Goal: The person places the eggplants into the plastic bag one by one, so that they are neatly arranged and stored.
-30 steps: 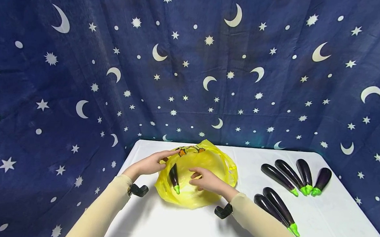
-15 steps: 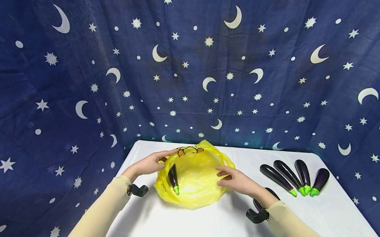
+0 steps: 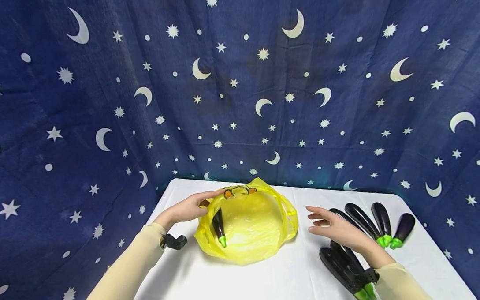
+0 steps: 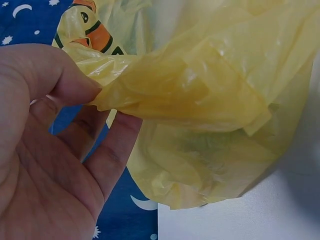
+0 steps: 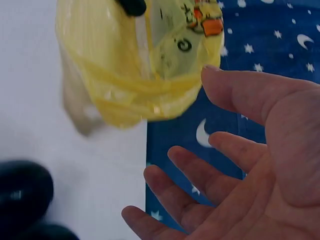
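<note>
A yellow plastic bag point(image 3: 250, 229) stands with its mouth spread wide on the white table. Inside it, against the left side, lies one eggplant point(image 3: 218, 226) with a green stem end. My left hand point(image 3: 188, 208) pinches the bag's left rim between thumb and fingers, as the left wrist view shows close up. To the right of the bag my right hand point(image 3: 336, 228) hovers over the table, its fingers extended and holding nothing. Two eggplants point(image 3: 339, 270) lie below that hand, partly covered by the wrist and its black camera.
Several more eggplants point(image 3: 381, 218) lie fanned out at the right of the white table point(image 3: 229, 287), one partly hidden by the right hand. A dark blue cloth point(image 3: 237, 79) with moons and stars hangs behind and at both sides.
My right hand has moved out of the bag's mouth to the right, over near the eggplants. The left hand keeps its hold on the rim, and the eggplant inside the bag stays put.
</note>
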Available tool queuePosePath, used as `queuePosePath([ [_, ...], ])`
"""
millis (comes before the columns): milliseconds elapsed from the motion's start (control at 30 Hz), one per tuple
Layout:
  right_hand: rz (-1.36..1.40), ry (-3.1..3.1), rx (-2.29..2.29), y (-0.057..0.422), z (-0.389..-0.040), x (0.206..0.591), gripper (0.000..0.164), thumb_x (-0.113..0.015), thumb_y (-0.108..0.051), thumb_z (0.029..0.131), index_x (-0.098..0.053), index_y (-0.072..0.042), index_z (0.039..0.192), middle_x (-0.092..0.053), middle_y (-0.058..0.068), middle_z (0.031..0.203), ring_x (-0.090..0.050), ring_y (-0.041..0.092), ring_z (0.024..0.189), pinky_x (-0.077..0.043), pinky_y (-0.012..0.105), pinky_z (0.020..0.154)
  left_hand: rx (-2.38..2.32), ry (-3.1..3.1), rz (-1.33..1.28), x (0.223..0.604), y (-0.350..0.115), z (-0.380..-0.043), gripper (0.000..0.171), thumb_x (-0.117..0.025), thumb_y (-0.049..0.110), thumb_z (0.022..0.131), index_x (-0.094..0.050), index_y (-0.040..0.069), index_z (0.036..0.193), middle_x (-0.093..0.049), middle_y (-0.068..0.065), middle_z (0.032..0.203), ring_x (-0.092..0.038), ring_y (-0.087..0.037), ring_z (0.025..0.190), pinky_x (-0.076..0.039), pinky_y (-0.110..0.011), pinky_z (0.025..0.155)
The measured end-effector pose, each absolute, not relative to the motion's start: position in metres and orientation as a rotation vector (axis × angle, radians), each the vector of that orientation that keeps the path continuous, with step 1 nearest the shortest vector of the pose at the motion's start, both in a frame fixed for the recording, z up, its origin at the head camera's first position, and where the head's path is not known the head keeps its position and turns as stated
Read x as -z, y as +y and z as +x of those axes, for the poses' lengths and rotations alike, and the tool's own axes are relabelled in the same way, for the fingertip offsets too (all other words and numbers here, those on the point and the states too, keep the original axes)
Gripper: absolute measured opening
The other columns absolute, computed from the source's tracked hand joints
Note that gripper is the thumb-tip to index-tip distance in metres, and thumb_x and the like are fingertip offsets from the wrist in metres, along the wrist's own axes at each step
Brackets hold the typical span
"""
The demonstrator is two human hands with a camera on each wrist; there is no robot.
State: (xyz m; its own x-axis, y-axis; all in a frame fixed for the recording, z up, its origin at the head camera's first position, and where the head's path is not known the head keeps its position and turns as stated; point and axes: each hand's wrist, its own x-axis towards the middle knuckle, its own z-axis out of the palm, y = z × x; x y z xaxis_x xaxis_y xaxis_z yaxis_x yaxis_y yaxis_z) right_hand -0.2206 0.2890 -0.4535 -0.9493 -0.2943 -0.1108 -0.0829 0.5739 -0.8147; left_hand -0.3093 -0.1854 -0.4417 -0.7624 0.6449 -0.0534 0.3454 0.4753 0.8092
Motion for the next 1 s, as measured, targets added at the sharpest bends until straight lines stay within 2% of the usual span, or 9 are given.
queuePosePath([
  [367, -0.267, 2.574, 1.267, 0.342, -0.204, 0.455, 0.081, -0.072, -0.033, 0.095, -0.033, 0.0, 0.158, -0.043, 0.033, 0.15, -0.045, 0.051, 0.133, -0.047, 0.057, 0.1, -1.21, 2.361, 0.863, 0.444, -0.184, -0.31, 0.078, -0.05, -0.01, 0.09, -0.042, 0.027, 0.158, -0.041, -0.001, 0.16, -0.052, -0.025, 0.126, -0.042, -0.044, 0.101],
  [600, -0.218, 2.56, 1.274, 0.359, -0.2, 0.459, 0.086, -0.074, -0.033, 0.094, -0.03, 0.002, 0.158, -0.041, 0.035, 0.15, -0.04, 0.053, 0.136, -0.047, 0.056, 0.1, -1.194, 2.384, 0.865, 0.442, -0.183, -0.311, 0.079, -0.051, -0.01, 0.09, -0.042, 0.028, 0.158, -0.041, 0.0, 0.16, -0.054, -0.024, 0.123, -0.043, -0.042, 0.1],
  [800, -0.204, 2.537, 1.271, 0.372, -0.197, 0.466, 0.084, -0.075, -0.026, 0.093, -0.029, 0.004, 0.158, -0.041, 0.037, 0.148, -0.044, 0.053, 0.132, -0.05, 0.054, 0.093, -1.186, 2.377, 0.847, 0.443, -0.183, -0.311, 0.078, -0.051, -0.009, 0.09, -0.042, 0.03, 0.158, -0.041, 0.001, 0.16, -0.053, -0.023, 0.125, -0.044, -0.039, 0.1],
  [1000, -0.156, 2.421, 1.275, 0.385, -0.191, 0.473, 0.083, -0.073, -0.02, 0.094, -0.027, 0.005, 0.158, -0.039, 0.041, 0.146, -0.051, 0.052, 0.126, -0.051, 0.061, 0.086, -1.182, 2.378, 0.846, 0.444, -0.184, -0.312, 0.078, -0.051, -0.008, 0.091, -0.042, 0.031, 0.158, -0.041, 0.003, 0.16, -0.054, -0.022, 0.123, -0.044, -0.038, 0.1],
])
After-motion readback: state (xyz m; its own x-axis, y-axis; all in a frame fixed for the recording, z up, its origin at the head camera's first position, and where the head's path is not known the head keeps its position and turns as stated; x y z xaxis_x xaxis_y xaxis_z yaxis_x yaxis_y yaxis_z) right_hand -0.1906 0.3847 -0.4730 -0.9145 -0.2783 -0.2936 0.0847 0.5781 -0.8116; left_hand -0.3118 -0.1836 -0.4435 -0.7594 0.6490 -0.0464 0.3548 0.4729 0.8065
